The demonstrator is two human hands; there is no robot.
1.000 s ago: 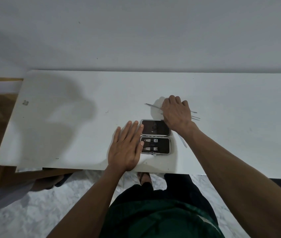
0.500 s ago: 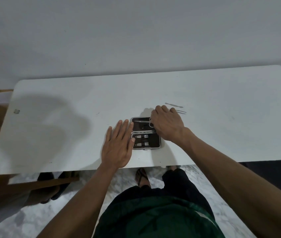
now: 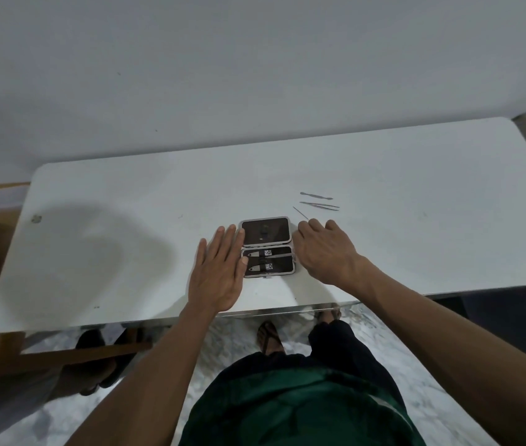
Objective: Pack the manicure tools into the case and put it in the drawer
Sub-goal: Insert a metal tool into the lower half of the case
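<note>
Open manicure case [image 3: 268, 247] lying flat at the centre of the frame on the white counter [image 3: 416, 194], its lower half holding two clippers under a strap. Left hand [image 3: 220, 272] rests flat, fingers [image 3: 228, 243] spread and holding nothing, touching the case's left edge. Right hand [image 3: 326, 249] lies just right of the case, fingers loosely curled, empty as far as visible. Three loose metal tools [image 3: 318, 204] lie on the counter up and right of the case, beyond the right hand
</note>
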